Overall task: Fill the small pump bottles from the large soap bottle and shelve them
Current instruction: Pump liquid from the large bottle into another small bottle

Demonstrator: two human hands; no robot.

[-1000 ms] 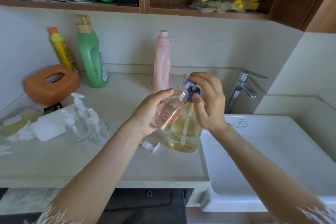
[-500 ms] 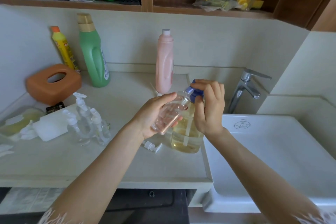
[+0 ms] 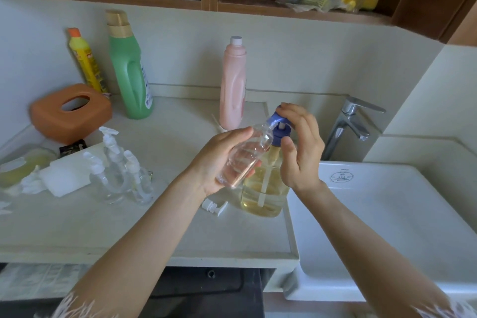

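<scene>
countertop (image 3: 154, 227), pump nozzle (image 3: 274, 119) half-hidden

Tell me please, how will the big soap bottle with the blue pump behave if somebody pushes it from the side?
The large soap bottle looks only about half full of yellow liquid, so it is probably fairly bottom-heavy and would slide before tipping. It stands close to the counter edge beside the sink, so a push that way could drop it in. The right hand on the pump steadies it.
</scene>
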